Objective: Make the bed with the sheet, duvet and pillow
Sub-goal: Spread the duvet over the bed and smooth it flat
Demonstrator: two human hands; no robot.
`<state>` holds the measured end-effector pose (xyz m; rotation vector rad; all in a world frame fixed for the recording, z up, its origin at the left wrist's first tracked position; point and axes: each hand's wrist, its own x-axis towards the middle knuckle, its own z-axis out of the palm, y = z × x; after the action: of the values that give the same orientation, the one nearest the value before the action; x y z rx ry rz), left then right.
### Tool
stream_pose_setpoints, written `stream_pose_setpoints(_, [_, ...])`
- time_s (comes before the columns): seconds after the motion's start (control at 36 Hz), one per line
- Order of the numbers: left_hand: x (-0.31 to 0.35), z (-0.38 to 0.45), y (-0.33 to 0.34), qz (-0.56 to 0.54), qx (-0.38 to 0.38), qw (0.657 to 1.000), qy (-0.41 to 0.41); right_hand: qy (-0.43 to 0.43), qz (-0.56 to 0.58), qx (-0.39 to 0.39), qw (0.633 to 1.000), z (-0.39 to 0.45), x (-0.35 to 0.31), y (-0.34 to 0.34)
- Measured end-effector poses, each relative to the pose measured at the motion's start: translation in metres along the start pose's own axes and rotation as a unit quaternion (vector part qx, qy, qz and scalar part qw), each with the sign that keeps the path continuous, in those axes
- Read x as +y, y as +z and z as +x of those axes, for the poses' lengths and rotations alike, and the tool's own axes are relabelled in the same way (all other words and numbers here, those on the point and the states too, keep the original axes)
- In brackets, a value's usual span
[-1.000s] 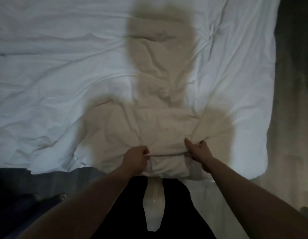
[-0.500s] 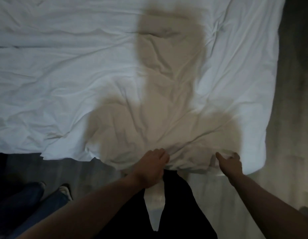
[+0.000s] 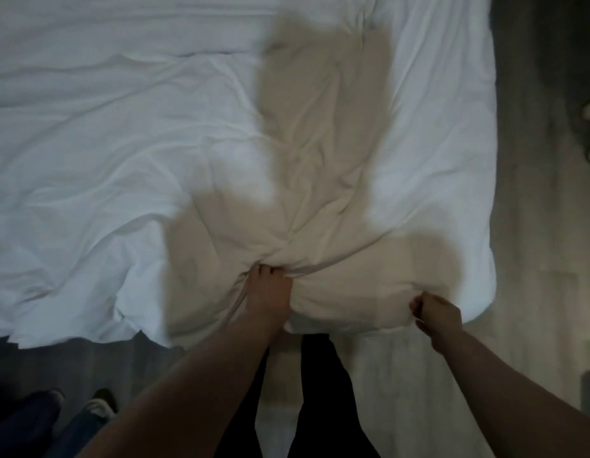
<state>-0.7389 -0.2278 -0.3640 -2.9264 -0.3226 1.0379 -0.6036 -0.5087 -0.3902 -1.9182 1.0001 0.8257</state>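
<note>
The white duvet [image 3: 154, 166] is lying rumpled across the bed, its near edge hanging over the bed's near side and its right edge reaching the bed's right side. The left hand [image 3: 269, 292] is closing tightly on a bunched fold of the duvet near the middle of the near edge, while the right hand [image 3: 436, 314] is curling into a fist on the fabric close to the near right corner. No label or writing is showing anywhere on the cloth.
</note>
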Motion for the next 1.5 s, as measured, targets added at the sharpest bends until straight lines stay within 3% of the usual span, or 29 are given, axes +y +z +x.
stream_pose_setpoints(0.08, [-0.006, -0.01, -0.018, -0.032, -0.052, 0.997, 0.044, -0.026, -0.014, 0.022, 0.999, -0.003, 0.007, -0.001])
stream_pose_setpoints(0.22, [-0.005, -0.06, -0.03, -0.206, 0.039, 0.974, 0.084, -0.006, -0.068, -0.027, 0.997, -0.031, 0.041, -0.004])
stream_pose_setpoints(0.33, [-0.002, -0.105, -0.075, -0.354, 0.105, 0.923, 0.111, 0.155, 0.057, -0.11, 0.98, -0.095, 0.048, 0.006])
stream_pose_setpoints(0.39, [-0.002, -0.117, -0.103, -0.404, 0.15, 0.897, 0.099, 0.232, 0.13, -0.149, 0.952, -0.119, 0.051, 0.011])
stream_pose_setpoints(0.47, [0.001, -0.125, -0.133, -0.445, 0.169, 0.874, 0.098, 0.253, 0.311, -0.231, 0.887, -0.137, 0.049, 0.017])
stream_pose_setpoints(0.5, [0.002, -0.127, -0.139, -0.46, 0.157, 0.868, 0.101, 0.226, 0.355, -0.249, 0.872, -0.142, 0.045, 0.018])
stream_pose_setpoints(0.56, [0.001, -0.128, -0.146, -0.471, 0.13, 0.866, 0.108, 0.113, 0.342, -0.233, 0.903, -0.143, 0.034, 0.015])
stream_pose_setpoints(0.61, [-0.003, -0.128, -0.148, -0.472, 0.112, 0.867, 0.112, 0.041, 0.362, -0.237, 0.901, -0.128, 0.032, 0.011])
stream_pose_setpoints(0.67, [-0.009, -0.129, -0.152, -0.486, 0.117, 0.859, 0.112, 0.014, 0.319, -0.173, 0.932, -0.148, 0.011, 0.001])
stream_pose_setpoints(0.75, [-0.021, -0.133, -0.164, -0.506, 0.146, 0.845, 0.097, -0.019, 0.314, -0.084, 0.945, -0.183, -0.013, -0.017])
stream_pose_setpoints(0.81, [-0.03, -0.133, -0.17, -0.5, 0.167, 0.847, 0.06, -0.097, 0.269, -0.027, 0.958, -0.204, -0.025, -0.027])
stream_pose_setpoints(0.92, [-0.04, -0.138, -0.175, -0.424, 0.167, 0.89, -0.003, -0.242, 0.212, 0.059, 0.945, -0.251, -0.056, -0.046])
stream_pose_setpoints(1.0, [-0.026, -0.153, -0.177, -0.366, 0.154, 0.918, -0.01, -0.311, 0.184, 0.037, 0.932, -0.281, -0.091, -0.049])
stream_pose_setpoints(1.14, [0.028, -0.164, -0.188, -0.311, 0.156, 0.932, 0.099, -0.365, 0.087, -0.007, 0.927, -0.306, -0.139, -0.04])
stream_pose_setpoints(1.31, [0.057, -0.132, -0.228, -0.449, 0.207, 0.869, -0.02, -0.368, 0.023, -0.062, 0.928, -0.284, -0.149, -0.044])
stream_pose_setpoints(1.42, [0.056, -0.113, -0.256, -0.439, 0.184, 0.879, -0.008, -0.407, 0.002, -0.073, 0.911, -0.254, -0.13, -0.08])
stream_pose_setpoints(1.5, [0.068, -0.099, -0.281, -0.465, 0.191, 0.864, -0.027, -0.442, -0.107, -0.104, 0.884, -0.229, -0.1, -0.11])
